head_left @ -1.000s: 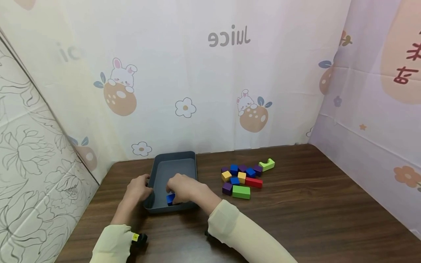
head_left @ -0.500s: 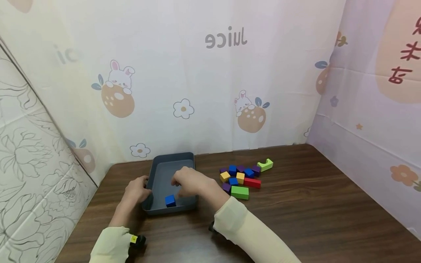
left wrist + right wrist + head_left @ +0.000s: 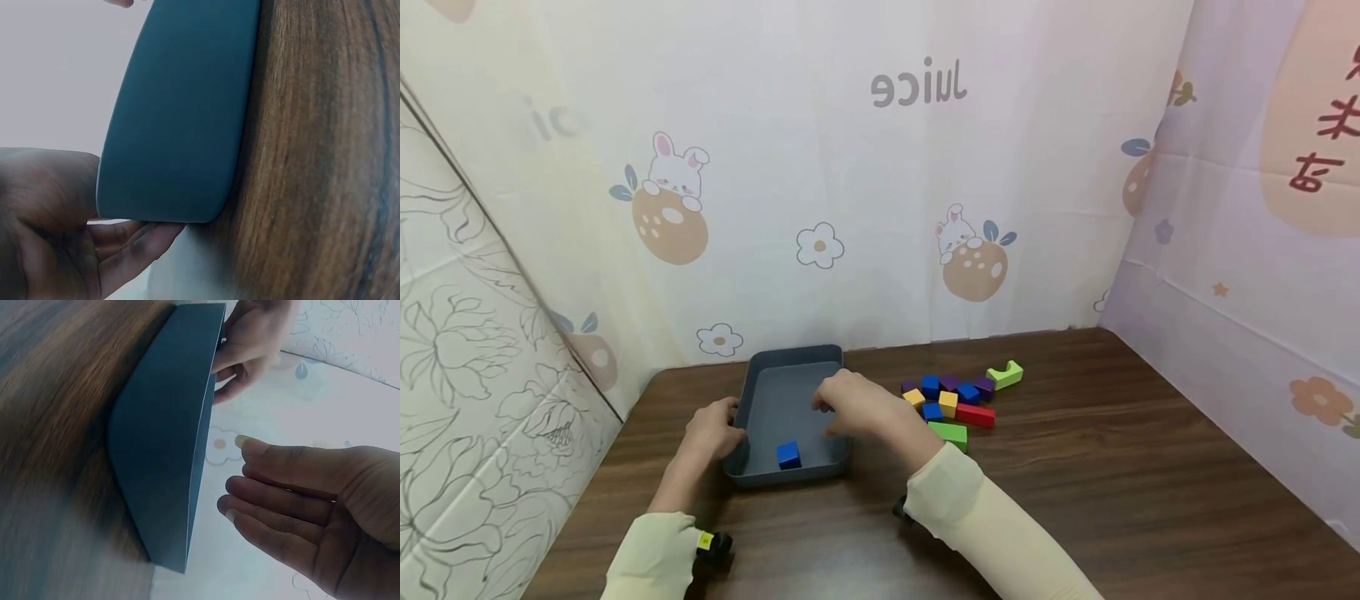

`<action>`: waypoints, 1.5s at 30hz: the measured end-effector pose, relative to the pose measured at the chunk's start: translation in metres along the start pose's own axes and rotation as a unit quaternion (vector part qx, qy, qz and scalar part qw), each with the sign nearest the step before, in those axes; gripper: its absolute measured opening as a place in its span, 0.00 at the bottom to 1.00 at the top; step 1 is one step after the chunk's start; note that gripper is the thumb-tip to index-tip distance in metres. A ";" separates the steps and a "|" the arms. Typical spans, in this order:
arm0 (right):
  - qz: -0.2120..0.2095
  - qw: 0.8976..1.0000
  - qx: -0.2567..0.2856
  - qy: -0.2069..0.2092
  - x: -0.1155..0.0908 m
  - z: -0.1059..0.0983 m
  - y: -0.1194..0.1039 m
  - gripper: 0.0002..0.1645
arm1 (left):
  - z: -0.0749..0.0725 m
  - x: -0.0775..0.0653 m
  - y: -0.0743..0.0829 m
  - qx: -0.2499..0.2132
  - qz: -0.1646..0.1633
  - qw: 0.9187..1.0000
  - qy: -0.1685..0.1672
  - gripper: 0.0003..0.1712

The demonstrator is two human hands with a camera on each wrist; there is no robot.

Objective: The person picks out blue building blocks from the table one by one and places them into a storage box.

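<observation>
Left grip [image 3: 709, 432] holds tray edge [image 3: 786, 478]; right grip [image 3: 861, 404] hovers, clear of it.

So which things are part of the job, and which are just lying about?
Seems part of the job:
gray tray, gripped by the left hand
blue block inside it
probably the colourful blocks beside it

Just around:
bunny curtain
brown table underneath

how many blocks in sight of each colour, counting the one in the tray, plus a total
blue blocks: 4, one of them in the tray
purple blocks: 3
yellow blocks: 2
green blocks: 2, one of them notched
red block: 1
total: 12 in sight; the right hand and arm may hide more
</observation>
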State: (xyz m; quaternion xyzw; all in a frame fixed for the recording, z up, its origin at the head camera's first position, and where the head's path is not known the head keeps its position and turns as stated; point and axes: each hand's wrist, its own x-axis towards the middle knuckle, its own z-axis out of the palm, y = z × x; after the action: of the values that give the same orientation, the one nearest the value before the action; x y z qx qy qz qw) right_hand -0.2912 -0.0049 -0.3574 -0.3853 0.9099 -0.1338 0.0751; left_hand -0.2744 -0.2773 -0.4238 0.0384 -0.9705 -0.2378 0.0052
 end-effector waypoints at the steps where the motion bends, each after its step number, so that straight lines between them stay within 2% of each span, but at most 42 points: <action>1: 0.004 1.000 0.001 -0.001 -0.001 -0.001 0.002 0.26 | 0.000 0.000 0.000 -0.001 0.001 1.000 0.001 0.34; 9: 0.023 0.999 0.022 0.002 -0.012 -0.006 0.022 0.25 | -0.001 0.001 0.000 0.008 0.010 1.000 0.004 0.33; 19: 0.035 0.999 0.016 0.012 -0.030 -0.013 0.051 0.22 | 0.002 0.003 -0.005 0.006 0.011 1.000 0.005 0.33; 36: 0.066 0.998 0.005 0.024 -0.060 -0.023 0.096 0.18 | 0.002 0.003 -0.003 0.004 0.009 1.000 0.002 0.33; 45: 0.113 0.993 0.012 0.020 -0.075 -0.030 0.114 0.26 | 0.002 0.003 -0.002 0.007 0.003 1.000 -0.001 0.33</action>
State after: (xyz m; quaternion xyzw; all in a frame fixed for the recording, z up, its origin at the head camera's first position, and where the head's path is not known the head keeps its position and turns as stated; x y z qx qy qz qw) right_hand -0.3239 0.1308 -0.3611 -0.2762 0.9473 -0.1429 0.0766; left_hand -0.2773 -0.2785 -0.4270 0.0353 -0.9724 -0.2307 0.0050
